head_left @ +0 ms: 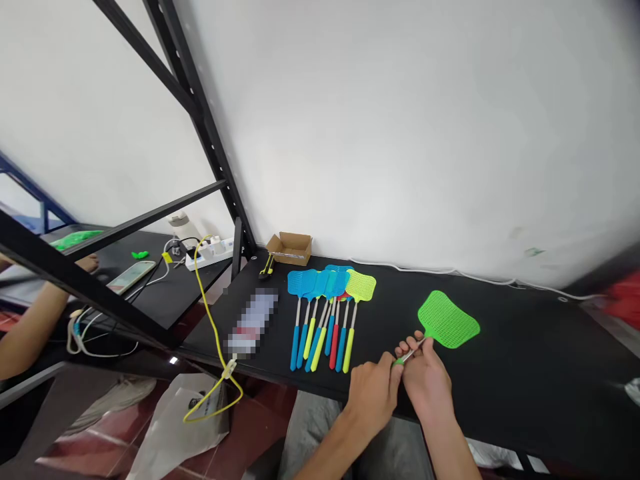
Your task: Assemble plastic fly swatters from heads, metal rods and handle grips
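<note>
A green fly swatter [449, 320] is held in both hands above the black table, its perforated head pointing up and to the right. My left hand [373, 390] grips the handle end, which it mostly hides; only a bit of green shows there. My right hand [425, 373] has its fingers closed round the metal shaft just below the head. To the left lies a row of fly swatters [323, 285] with blue and yellow heads, overlapping, their blue, yellow and red handles toward me.
Left of the row lies a blurred phone [253, 323] on a yellow cable [209, 313]. An open cardboard box [290, 248] stands by the wall. A black rack post [210, 140] and a power strip [210, 252] are further left. A co-worker's arm [37, 320] shows at the far left.
</note>
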`<state>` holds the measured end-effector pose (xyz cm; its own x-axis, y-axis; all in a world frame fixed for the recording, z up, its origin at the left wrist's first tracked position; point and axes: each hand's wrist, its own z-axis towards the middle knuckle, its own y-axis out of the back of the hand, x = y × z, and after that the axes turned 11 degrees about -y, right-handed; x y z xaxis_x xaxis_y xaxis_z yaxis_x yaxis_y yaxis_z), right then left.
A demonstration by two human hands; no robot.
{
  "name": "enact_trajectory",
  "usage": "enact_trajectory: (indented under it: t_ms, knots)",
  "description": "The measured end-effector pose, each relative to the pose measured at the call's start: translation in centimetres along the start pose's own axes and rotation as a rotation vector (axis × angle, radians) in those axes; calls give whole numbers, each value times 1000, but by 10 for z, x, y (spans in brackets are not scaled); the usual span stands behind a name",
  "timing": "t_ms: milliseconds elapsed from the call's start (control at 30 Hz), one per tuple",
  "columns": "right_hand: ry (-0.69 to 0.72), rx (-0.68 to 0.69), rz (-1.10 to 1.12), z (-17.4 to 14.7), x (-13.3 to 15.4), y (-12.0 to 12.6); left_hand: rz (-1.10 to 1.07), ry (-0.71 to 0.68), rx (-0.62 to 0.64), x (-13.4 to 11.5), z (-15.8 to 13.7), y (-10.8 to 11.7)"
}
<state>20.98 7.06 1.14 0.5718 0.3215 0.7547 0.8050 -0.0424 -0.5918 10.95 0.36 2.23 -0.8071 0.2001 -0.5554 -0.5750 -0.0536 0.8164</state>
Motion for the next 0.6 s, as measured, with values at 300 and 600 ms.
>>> enact_trajectory:
  t_ms: [300, 600]
  knots:
    - [-85, 63, 339, -3, 16, 4, -333, 128, -13, -25, -10, -18]
    - [-40, 50, 458, -5, 37, 19, -654, 109, -18, -40, 4, -25]
